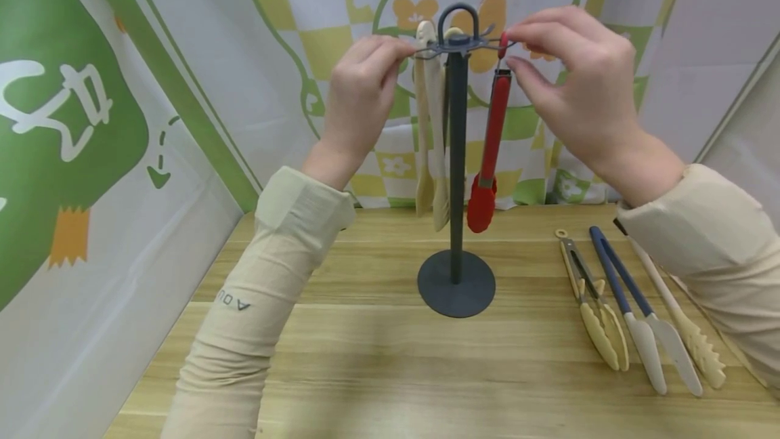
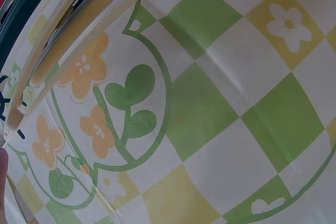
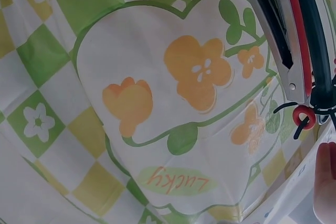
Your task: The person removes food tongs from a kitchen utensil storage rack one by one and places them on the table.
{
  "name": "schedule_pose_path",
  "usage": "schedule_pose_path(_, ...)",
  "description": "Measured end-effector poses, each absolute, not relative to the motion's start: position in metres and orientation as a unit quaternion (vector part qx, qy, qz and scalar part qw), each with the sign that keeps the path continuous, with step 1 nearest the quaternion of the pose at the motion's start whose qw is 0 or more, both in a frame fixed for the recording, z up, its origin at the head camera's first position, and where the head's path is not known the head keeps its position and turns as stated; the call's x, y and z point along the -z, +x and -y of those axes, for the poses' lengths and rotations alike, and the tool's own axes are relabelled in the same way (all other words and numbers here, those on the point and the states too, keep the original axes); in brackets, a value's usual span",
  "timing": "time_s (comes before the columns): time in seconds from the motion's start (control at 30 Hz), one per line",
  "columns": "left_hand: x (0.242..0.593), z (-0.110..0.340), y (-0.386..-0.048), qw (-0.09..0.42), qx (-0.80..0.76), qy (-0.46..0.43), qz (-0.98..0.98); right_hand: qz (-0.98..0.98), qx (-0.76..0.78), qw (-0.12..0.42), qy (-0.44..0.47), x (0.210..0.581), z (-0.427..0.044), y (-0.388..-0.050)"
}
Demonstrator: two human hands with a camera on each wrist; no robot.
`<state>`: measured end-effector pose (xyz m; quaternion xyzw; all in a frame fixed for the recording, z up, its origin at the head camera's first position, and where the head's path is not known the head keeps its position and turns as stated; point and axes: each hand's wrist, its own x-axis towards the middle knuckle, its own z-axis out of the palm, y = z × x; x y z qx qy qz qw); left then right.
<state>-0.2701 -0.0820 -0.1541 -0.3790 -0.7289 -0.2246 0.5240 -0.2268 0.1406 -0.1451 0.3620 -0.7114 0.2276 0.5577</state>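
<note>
Above the surface (image 1: 341, 371), the red tongs (image 1: 497, 120) hang head down beside the post of the stand (image 1: 458, 154), their ring (image 3: 311, 120) looped on a hook, which is why they hang clear of the base. The left hand (image 1: 363, 90) pinches a hook (image 1: 428, 55) on the opposite side, probably to steady the stand, tall on its round foot. The right hand (image 1: 588, 80) is at the ring, thumb below and fingers above; I cannot tell whether they grip it. Cream tongs (image 1: 422, 127) hang from the stand's far left, so weight seems spread around it. Yellow tongs (image 1: 596, 334), blue tongs (image 1: 612, 276) and beige tongs (image 1: 693, 334) lie side by side at the right, probably for easy reach.
</note>
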Motion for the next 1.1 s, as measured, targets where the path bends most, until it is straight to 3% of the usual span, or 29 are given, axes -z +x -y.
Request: schedule_pose_path(1.1, 0.1574, 0.0801, -0.2698, 0.535, 0.231, -0.377, 0.72, 0.659, -0.203, 0.593, 0.415, 0.144, -0.1332, -0.2357)
